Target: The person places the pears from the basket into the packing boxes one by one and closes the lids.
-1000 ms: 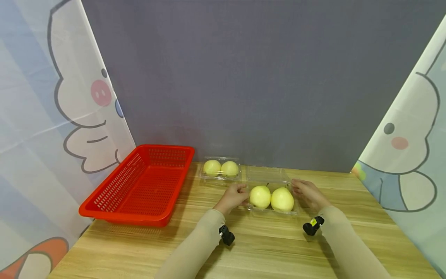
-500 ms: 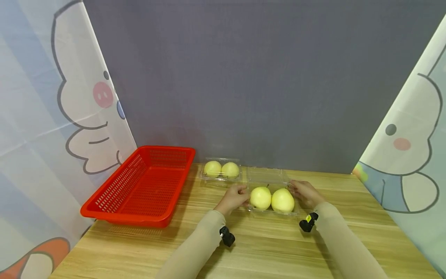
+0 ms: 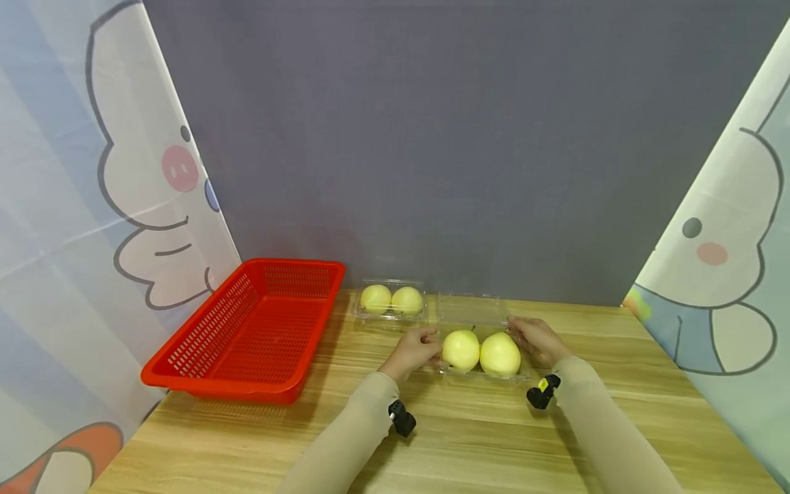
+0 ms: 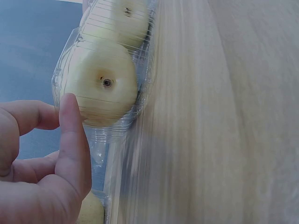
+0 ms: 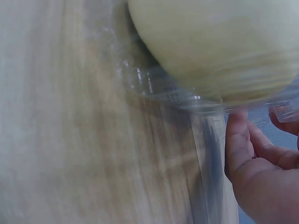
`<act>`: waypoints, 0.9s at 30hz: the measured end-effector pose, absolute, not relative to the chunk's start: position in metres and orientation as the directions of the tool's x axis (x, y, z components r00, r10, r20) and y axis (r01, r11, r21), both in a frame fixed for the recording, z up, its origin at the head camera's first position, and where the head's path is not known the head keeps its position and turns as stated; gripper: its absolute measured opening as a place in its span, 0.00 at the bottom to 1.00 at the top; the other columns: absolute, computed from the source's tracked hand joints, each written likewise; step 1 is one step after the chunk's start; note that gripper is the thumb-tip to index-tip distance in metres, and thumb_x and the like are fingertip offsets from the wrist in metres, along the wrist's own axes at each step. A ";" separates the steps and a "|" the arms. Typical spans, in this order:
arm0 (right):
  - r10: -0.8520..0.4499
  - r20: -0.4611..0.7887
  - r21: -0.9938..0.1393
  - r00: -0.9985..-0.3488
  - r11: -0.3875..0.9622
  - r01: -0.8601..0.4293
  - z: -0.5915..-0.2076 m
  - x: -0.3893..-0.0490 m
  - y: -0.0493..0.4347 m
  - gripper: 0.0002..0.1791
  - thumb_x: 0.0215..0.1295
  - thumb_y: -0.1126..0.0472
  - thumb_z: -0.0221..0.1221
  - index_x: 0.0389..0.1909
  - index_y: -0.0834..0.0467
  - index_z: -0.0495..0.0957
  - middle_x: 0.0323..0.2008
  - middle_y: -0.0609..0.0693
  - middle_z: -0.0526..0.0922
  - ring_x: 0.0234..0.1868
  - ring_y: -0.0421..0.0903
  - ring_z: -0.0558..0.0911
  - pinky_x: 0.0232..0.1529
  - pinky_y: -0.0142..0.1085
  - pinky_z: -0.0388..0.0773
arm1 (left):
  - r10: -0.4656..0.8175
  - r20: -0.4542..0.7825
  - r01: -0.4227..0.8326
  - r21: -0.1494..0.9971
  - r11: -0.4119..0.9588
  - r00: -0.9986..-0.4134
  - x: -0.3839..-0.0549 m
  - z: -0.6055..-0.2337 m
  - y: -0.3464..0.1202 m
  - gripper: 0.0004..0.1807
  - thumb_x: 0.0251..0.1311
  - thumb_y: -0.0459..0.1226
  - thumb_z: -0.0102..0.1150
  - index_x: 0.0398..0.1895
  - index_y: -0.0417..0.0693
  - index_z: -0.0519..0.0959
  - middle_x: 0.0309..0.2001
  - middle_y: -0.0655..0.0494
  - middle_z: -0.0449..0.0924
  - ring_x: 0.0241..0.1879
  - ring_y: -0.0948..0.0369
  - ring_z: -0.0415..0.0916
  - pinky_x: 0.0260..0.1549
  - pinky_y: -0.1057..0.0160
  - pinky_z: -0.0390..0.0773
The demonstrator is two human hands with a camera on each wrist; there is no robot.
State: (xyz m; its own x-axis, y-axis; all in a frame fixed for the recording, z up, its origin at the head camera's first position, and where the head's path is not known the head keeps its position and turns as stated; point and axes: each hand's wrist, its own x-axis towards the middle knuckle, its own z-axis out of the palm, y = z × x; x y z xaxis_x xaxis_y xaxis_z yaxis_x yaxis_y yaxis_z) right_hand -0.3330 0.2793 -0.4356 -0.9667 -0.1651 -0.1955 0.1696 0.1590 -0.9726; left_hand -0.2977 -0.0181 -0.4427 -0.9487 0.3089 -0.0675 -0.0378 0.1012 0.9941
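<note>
A clear plastic clamshell box (image 3: 472, 310) lies on the table with its lid folded back. Inside it sit two pale yellow-green pears, the left pear (image 3: 460, 350) beside the right pear (image 3: 500, 354). My left hand (image 3: 412, 351) pinches the box's left rim between thumb and index finger; in the left wrist view the thumb (image 4: 71, 116) lies against the clear side wall. At the right back corner, my right hand (image 3: 540, 339) pinches the rim. The right wrist view shows its fingers (image 5: 238, 135) under the clear edge, next to a pear.
Behind and left stands a second clear box (image 3: 391, 317) with two pears, its lid down. A red slotted plastic basket (image 3: 280, 384) sits at the left of the wooden table (image 3: 469, 439). A grey cloth wall (image 3: 469, 151) rises along the table's back edge.
My right hand has moved a little left, its fingers now at the box's right back corner near the lid. My left hand, the pears and both boxes look the same.
</note>
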 end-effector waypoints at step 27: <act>-0.136 -0.144 -0.990 -0.980 0.023 0.142 -0.432 -0.333 0.279 0.32 0.81 0.62 0.43 0.76 0.73 0.44 0.48 0.51 0.74 0.41 0.35 0.78 0.41 0.23 0.77 | 0.310 -0.080 -0.060 0.996 0.072 -0.947 -0.299 -0.443 -0.017 0.31 0.67 0.29 0.58 0.72 0.33 0.64 0.43 0.45 0.74 0.36 0.57 0.78 0.36 0.63 0.84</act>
